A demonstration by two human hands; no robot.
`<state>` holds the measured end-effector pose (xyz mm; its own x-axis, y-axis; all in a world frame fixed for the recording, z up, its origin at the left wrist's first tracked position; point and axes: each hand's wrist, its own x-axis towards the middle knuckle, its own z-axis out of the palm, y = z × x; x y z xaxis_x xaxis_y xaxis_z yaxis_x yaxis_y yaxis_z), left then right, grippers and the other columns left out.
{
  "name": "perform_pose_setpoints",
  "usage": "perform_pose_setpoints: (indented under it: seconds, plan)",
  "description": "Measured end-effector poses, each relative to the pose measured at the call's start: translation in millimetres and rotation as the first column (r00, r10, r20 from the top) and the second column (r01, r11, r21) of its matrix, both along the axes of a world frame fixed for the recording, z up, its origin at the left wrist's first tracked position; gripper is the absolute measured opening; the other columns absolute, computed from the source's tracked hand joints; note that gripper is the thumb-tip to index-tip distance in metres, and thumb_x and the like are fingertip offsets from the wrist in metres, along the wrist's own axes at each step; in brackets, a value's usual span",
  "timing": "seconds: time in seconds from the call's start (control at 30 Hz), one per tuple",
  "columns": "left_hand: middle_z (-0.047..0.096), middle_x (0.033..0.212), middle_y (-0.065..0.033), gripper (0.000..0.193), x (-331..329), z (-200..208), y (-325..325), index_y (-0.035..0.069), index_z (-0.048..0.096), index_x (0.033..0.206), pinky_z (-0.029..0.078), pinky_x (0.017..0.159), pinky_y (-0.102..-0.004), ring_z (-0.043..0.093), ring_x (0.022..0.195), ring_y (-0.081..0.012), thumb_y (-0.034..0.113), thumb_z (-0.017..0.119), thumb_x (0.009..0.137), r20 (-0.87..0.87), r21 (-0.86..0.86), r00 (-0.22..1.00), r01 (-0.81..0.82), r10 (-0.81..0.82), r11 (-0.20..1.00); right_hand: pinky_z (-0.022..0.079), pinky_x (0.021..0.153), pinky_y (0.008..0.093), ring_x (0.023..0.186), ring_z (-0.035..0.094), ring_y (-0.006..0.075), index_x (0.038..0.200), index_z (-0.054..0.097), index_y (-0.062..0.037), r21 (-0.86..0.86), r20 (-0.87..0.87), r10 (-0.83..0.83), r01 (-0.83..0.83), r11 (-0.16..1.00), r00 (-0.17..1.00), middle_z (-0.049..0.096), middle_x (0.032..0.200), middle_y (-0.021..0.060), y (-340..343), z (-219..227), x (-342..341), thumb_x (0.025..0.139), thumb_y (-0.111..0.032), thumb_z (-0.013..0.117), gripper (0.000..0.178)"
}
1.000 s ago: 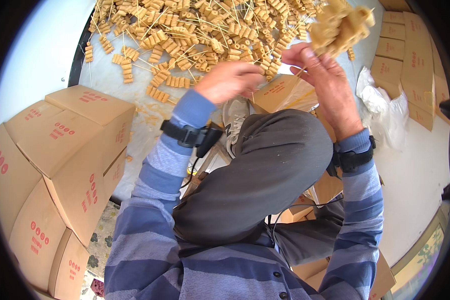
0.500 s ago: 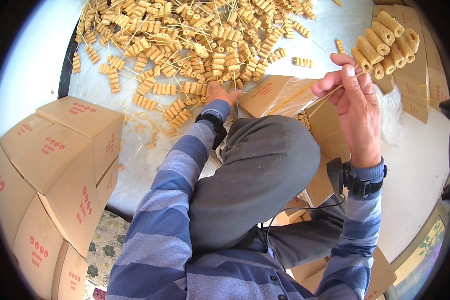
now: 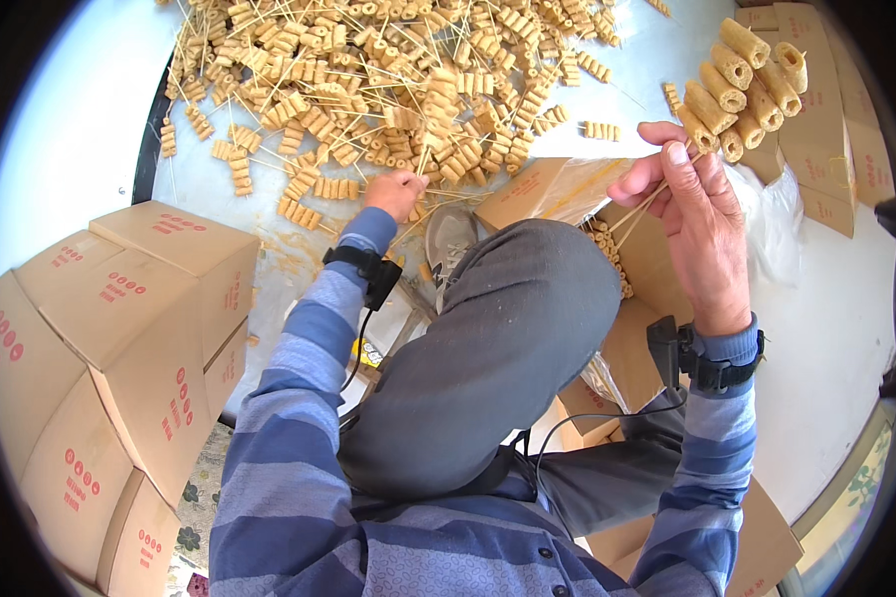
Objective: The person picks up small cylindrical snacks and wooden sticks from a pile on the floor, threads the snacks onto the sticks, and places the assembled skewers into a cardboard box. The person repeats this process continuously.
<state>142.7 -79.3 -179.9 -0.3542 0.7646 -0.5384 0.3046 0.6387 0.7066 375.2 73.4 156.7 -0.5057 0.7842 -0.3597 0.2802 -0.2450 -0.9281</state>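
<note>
A big heap of tan ridged rolls threaded on thin wooden skewers (image 3: 388, 109) covers the pale floor sheet ahead of me. My left hand (image 3: 396, 191) reaches into the near edge of the heap, fingers closed around a skewer there. My right hand (image 3: 689, 214) is raised at the right and grips the stick ends of a bunch of skewers (image 3: 742, 85), whose rolls fan out up and to the right. An open cardboard box (image 3: 558, 194) with skewers inside lies between my hands, past my raised grey-trousered knee (image 3: 498, 338).
Stacked closed cardboard boxes (image 3: 119, 338) with red marks stand at my left. Flattened cartons (image 3: 816, 109) and a crumpled clear plastic bag (image 3: 772, 249) lie at the right. More cardboard sits under my right leg (image 3: 747, 537). A grey shoe (image 3: 451, 239) rests by the heap.
My left hand went from beside the right hand down into the heap and closed on a skewer. My right hand carried the bunch to the right.
</note>
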Motion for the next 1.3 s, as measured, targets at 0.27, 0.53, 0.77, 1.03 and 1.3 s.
perform_pose_setpoints:
  seconds: [0.27, 0.53, 0.77, 1.03, 1.3]
  plan:
    - [0.052, 0.067, 0.0040, 0.031, -19, 204, 20, 0.004, 0.067, 0.095, 0.041, 0.054, -0.0217, 0.046, 0.057, -0.0063, 0.034, 0.060, 0.102, 0.547, 0.238, 0.837, -0.184, 0.025, 0.954, 0.058, 0.087, 0.0348, 0.101, 0.068, 0.0218, 0.125, 0.059, 0.0036, -0.170, -0.024, -0.074, 0.069, 0.983, 0.997, 0.068, 0.111, 0.0137, -18, 20, -12, 0.107, -0.028, 0.050, 0.037]
    - [0.058, 0.073, -0.0037, 0.026, 30, 328, 70, 0.003, 0.068, 0.097, 0.048, 0.058, -0.0287, 0.059, 0.068, -0.0150, 0.027, 0.060, 0.099, 0.354, 0.466, 0.872, 0.149, -0.338, 0.872, 0.051, 0.095, 0.0346, 0.108, 0.064, 0.0201, 0.126, 0.058, 0.0018, -0.132, -0.204, -0.109, 0.083, 0.988, 0.973, 0.066, 0.120, 0.0127, -21, 40, -44, 0.107, -0.029, 0.049, 0.037]
    - [0.065, 0.078, -0.0112, 0.030, 40, 308, 108, 0.003, 0.068, 0.107, 0.055, 0.067, -0.0347, 0.068, 0.075, -0.0217, 0.027, 0.052, 0.099, -0.193, 0.626, 0.859, 0.480, -0.474, 0.615, 0.047, 0.091, 0.0300, 0.104, 0.060, 0.0128, 0.119, 0.061, -0.0003, 0.028, -0.158, -0.043, 0.048, 0.998, 0.986, 0.067, 0.114, 0.0068, -6, 25, -40, 0.106, -0.028, 0.052, 0.032]
    - [0.064, 0.125, -0.0178, 0.038, 9, 236, 80, 0.001, 0.056, 0.133, 0.052, 0.095, -0.0380, 0.064, 0.113, -0.0241, 0.022, 0.052, 0.102, 0.070, 0.403, 0.891, 0.386, -0.448, 0.830, 0.054, 0.091, 0.0355, 0.088, 0.066, 0.0176, 0.113, 0.055, -0.0025, -0.068, -0.301, -0.287, 0.279, 0.958, 0.910, 0.069, 0.097, 0.0078, 30, -3, -35, 0.107, -0.020, 0.049, 0.020]
    - [0.071, 0.101, -0.0175, 0.021, -69, 89, 64, 0.004, 0.068, 0.105, 0.050, 0.091, -0.0496, 0.069, 0.096, -0.0320, 0.012, 0.055, 0.090, -0.676, -0.497, 0.273, 0.517, -0.685, 0.697, 0.055, 0.078, 0.0338, 0.067, 0.048, 0.0117, 0.119, 0.053, -0.0022, -0.138, -0.332, -0.357, 0.329, 0.934, 0.873, 0.046, 0.078, -0.0016, 30, 30, 37, 0.107, -0.018, 0.049, 0.020]
